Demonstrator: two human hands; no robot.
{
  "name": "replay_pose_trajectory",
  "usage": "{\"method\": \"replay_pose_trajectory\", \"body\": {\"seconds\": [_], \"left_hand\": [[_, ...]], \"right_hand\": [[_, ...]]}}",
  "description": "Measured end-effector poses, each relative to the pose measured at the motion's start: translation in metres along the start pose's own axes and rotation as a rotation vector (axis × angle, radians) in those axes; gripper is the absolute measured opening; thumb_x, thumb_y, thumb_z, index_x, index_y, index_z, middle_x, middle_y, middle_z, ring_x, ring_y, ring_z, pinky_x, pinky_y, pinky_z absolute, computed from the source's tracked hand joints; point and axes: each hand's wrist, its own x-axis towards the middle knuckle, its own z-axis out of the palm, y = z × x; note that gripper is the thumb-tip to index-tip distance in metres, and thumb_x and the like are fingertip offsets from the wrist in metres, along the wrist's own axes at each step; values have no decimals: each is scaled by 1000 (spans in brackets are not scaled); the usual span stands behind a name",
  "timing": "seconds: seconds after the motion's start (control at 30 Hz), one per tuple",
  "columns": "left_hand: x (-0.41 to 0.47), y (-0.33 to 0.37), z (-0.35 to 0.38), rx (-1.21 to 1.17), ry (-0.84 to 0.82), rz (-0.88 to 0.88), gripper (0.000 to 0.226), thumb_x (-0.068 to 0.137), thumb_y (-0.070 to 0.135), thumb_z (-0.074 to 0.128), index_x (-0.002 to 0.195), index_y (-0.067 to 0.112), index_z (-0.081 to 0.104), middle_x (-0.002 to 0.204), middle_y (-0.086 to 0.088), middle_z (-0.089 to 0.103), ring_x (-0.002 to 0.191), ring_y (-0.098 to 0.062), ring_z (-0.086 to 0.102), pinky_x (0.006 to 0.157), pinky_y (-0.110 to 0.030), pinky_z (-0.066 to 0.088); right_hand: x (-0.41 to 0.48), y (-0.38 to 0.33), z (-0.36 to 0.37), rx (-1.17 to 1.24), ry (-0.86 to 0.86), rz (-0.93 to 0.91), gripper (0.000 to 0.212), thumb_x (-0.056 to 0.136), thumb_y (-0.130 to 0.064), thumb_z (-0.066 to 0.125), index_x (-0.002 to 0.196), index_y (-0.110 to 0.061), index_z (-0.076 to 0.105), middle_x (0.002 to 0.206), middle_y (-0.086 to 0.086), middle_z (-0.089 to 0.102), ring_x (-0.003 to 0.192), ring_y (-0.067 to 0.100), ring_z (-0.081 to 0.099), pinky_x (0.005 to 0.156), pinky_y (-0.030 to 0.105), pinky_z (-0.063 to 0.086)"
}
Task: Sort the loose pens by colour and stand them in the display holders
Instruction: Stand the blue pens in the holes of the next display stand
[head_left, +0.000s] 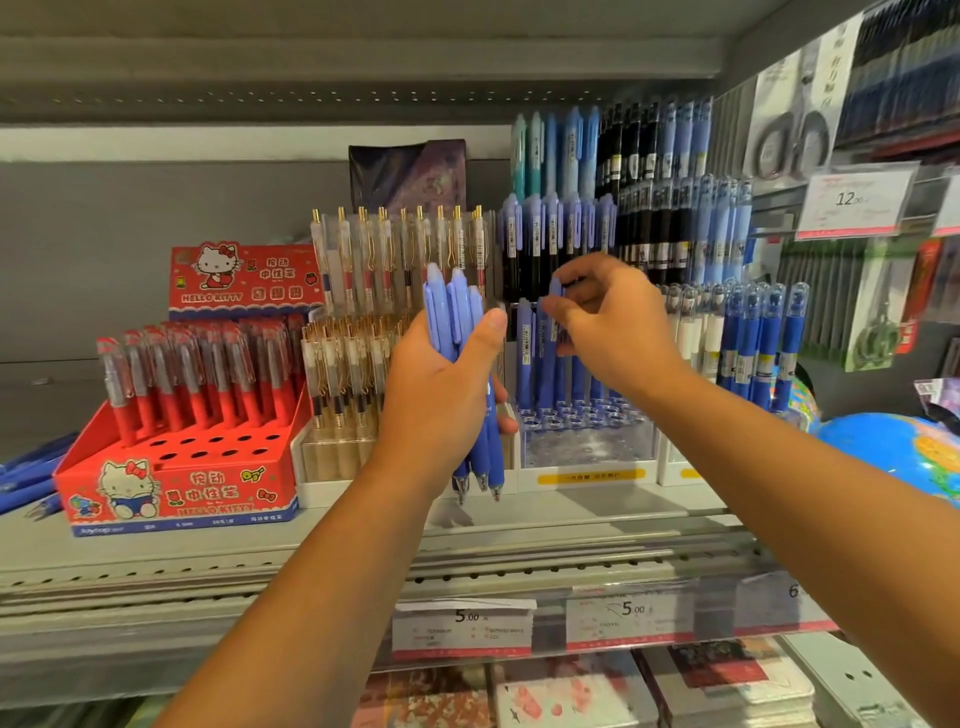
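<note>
Just above the clear holder (587, 441), the right hand (618, 322) pinches a single blue pen (556, 290) near its top end between thumb and fingertips, the remaining fingers loosely curled. The pen's long axis looks close to upright, though its lower end is lost among the standing blue pens (545, 364) in the holder's back rows. The empty sockets lie below and slightly nearer than the fingers, in the front rows, and the right hand is plainly the nearer one to them. The left hand (441, 384) is clamped round a bundle of blue pens (452, 312), upright with tips down, just left of the holder and in front of the gold-clipped pens (405, 244). Seating the single pen in a free hole would probably call for keeping it vertical. The holder stands mid-shelf, near the front edge of the shelf (311, 540). A red box (176, 483) stands to the left, with more loose pens (31, 478) lying at the shelf's left edge.
</note>
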Motion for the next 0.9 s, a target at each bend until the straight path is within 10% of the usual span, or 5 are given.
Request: {"method": "replay_pose_trajectory", "body": {"seconds": [0.23,0.5,0.73,0.9], "left_hand": [[0,2,1,-18,-14,-4,10,92,30,66,99,29,58,56,6,62,53,-14,64,46,-32,56],[-2,4,1,3,-23,10,9,91,28,67,95,25,61,68,4,69,53,-16,67,46,-31,56],[-2,5,1,0,-30,18,5,93,28,66,96,27,62,72,7,71,56,-17,68,46,-30,56],[-3,6,0,-2,-37,16,7,93,29,66,98,27,61,70,6,70,57,-19,69,48,-32,57]], "right_hand": [[-4,4,0,-227,-87,-27,25,85,-30,75,104,-19,63,74,0,69,67,7,64,58,21,48],[-8,-9,-5,-386,-99,-26,28,89,-42,68,107,-22,63,78,-6,66,70,8,61,60,29,50],[-21,-53,-7,390,-261,190,19,90,-31,67,91,-13,72,78,1,67,70,14,63,60,29,50],[-25,-62,-11,487,-391,283,9,88,-8,65,94,-7,72,81,5,73,69,16,64,59,25,52]]}}
